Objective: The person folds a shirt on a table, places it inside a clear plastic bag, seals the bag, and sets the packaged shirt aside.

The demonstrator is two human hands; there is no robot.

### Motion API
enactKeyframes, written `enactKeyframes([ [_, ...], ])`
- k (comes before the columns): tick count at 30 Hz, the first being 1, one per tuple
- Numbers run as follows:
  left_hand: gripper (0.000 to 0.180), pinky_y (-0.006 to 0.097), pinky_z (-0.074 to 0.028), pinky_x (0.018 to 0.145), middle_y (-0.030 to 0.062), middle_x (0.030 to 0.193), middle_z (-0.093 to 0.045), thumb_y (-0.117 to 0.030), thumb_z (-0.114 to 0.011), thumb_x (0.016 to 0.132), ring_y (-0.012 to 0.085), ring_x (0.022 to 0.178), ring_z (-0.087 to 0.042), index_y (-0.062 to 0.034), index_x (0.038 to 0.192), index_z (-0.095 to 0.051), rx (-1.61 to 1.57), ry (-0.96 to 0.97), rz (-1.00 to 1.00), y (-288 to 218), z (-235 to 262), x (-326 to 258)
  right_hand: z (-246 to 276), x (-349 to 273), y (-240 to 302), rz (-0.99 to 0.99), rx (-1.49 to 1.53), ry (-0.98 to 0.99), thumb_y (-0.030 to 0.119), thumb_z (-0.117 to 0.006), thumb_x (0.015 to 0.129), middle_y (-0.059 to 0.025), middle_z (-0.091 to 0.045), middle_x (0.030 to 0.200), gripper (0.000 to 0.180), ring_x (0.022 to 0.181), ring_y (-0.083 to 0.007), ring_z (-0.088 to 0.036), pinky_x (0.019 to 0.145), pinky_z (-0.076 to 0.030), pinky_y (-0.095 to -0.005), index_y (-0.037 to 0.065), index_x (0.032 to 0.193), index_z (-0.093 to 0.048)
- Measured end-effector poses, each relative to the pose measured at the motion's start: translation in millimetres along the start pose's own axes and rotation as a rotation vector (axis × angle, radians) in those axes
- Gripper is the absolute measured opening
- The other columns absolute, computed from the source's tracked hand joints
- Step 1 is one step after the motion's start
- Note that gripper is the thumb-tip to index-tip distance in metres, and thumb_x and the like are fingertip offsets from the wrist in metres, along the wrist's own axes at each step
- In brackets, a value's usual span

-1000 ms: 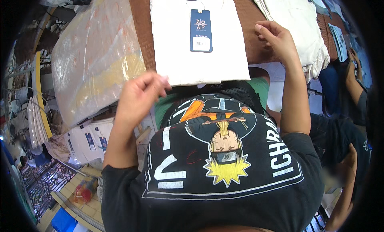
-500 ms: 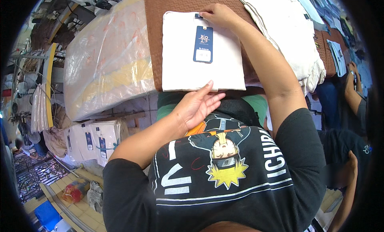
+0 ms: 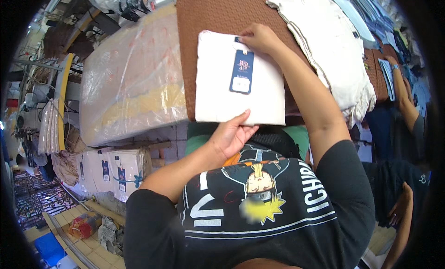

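A folded cream garment (image 3: 218, 102) lies in front of me, partly over the brown cloth, with its near edge over my lap. A navy hang tag (image 3: 242, 69) with a white sticker lies flat on it. My left hand (image 3: 234, 137) grips the near edge, thumb on top and the other fingers partly hidden underneath. At the far edge, my right hand (image 3: 259, 38) is closed in a pinch by the small navy label (image 3: 238, 39), close to the tag's string.
Brown textured cloth (image 3: 208, 9) covers the surface. Left stands a large plastic-wrapped bundle (image 3: 134, 79); right lies a heap of white garments (image 3: 320, 46). Tagged folded garments (image 3: 111, 176) are stacked low at left. Another person's arm (image 3: 403, 88) reaches toward light-blue clothes at far right.
The garment has come nearer to me and sits lower in the picture, both hands moving with it. My left fingers, spread before, have closed on its near edge.
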State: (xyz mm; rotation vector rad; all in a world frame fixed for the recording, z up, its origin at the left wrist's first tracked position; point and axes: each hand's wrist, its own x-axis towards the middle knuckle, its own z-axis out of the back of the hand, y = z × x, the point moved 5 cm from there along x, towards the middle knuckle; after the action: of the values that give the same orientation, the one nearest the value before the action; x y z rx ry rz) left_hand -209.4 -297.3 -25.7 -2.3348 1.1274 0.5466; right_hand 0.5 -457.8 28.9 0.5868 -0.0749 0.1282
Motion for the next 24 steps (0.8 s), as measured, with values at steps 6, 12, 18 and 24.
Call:
enactKeyframes([
  [6,0.034,0.038,-0.037,0.101,0.0123,0.121,-0.05,-0.022,-0.055,0.092,0.0221,0.116,-0.048,-0.0051,0.12,-0.046,0.188,-0.069,0.065,-0.1,-15.5,-10.8,8.0,-6.2,-0.7,-0.072,0.024,-0.026,0.027,-0.066,0.075,-0.0165,-0.065,0.098,0.031,0.094,-0.0307,-0.062,0.084,-0.047,-0.0383,0.008,0.099,-0.069],
  [12,0.054,0.031,-0.033,0.104,0.0175,0.136,-0.041,-0.024,-0.053,0.093,0.0232,0.125,-0.043,0.0038,0.134,-0.034,0.611,0.121,0.315,-32.7,7.4,-55.8,50.9,-41.9,-1.7,0.135,0.004,-0.246,0.024,-0.066,0.078,-0.0162,-0.062,0.101,0.03,0.099,-0.0314,-0.057,0.087,-0.045,-0.0374,0.005,0.101,-0.066],
  [18,0.04,0.032,-0.035,0.101,0.0149,0.125,-0.054,-0.013,-0.057,0.087,0.0207,0.116,-0.051,0.0024,0.123,-0.052,1.321,0.367,-0.11,-102.4,-96.0,-104.6,107.0,-122.2,-27.9,-0.119,0.191,-0.25,0.02,-0.068,0.078,-0.0123,-0.065,0.096,0.028,0.091,-0.022,-0.062,0.082,-0.047,-0.0314,0.004,0.101,-0.066],
  [24,0.056,0.04,-0.037,0.099,0.0238,0.12,-0.052,-0.037,-0.056,0.085,0.0314,0.117,-0.047,0.0066,0.12,-0.051,1.716,0.46,-1.416,-144.5,-200.9,-197.0,170.4,-183.9,36.2,0.115,0.141,-0.379,0.014,-0.069,0.078,-0.0109,-0.064,0.105,0.03,0.1,-0.0206,-0.059,0.089,-0.043,-0.032,0.003,0.106,-0.064],
])
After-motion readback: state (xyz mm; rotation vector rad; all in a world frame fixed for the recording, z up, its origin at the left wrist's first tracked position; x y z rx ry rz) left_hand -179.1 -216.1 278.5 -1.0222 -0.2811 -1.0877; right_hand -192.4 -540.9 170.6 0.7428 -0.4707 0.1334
